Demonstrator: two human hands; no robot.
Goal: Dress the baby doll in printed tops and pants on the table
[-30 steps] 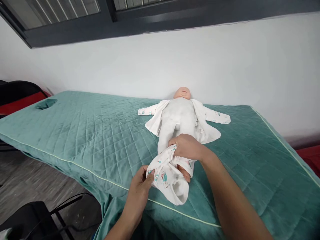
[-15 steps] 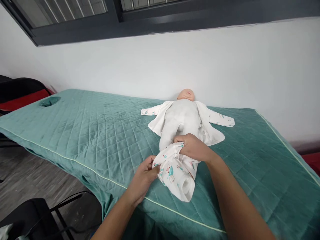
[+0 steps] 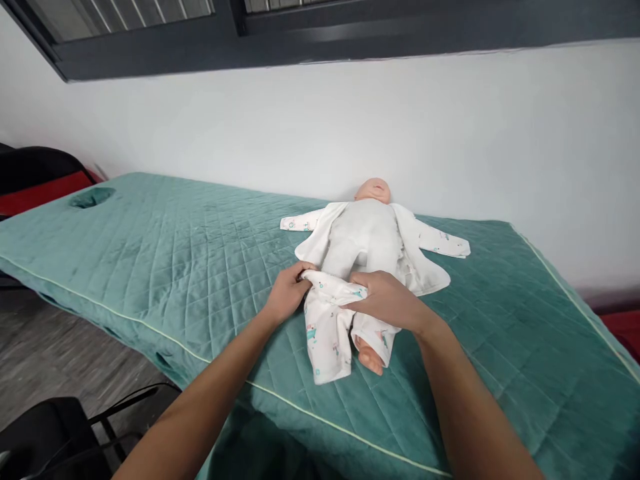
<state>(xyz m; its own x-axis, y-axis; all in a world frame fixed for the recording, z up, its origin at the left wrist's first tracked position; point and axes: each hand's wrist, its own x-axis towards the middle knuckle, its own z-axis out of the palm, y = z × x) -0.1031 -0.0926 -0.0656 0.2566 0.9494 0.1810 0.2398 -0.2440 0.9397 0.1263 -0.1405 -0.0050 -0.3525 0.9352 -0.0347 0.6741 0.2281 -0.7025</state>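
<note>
On green bed point(image 3: 200, 247), doll point(image 3: 365, 230) lies face up w/ printed pants point(image 3: 327, 340) at lower legs; L hand point(image 3: 290, 290), fingers closed, pinches waistband point(image 3: 333, 283) edge, R hand point(image 3: 387, 299) grips same band, 1 foot point(image 3: 370, 358) out

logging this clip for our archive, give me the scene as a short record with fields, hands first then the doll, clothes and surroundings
left hand: pinching an upper corner of the printed pants
right hand: gripping the same pants' upper edge
doll: on its back, head toward the wall
foot: one showing at a pant-leg opening; the other not visible
jacket: open, sleeves spread sideways
bed: green quilted cover
chair: black, lower left of the picture
</note>
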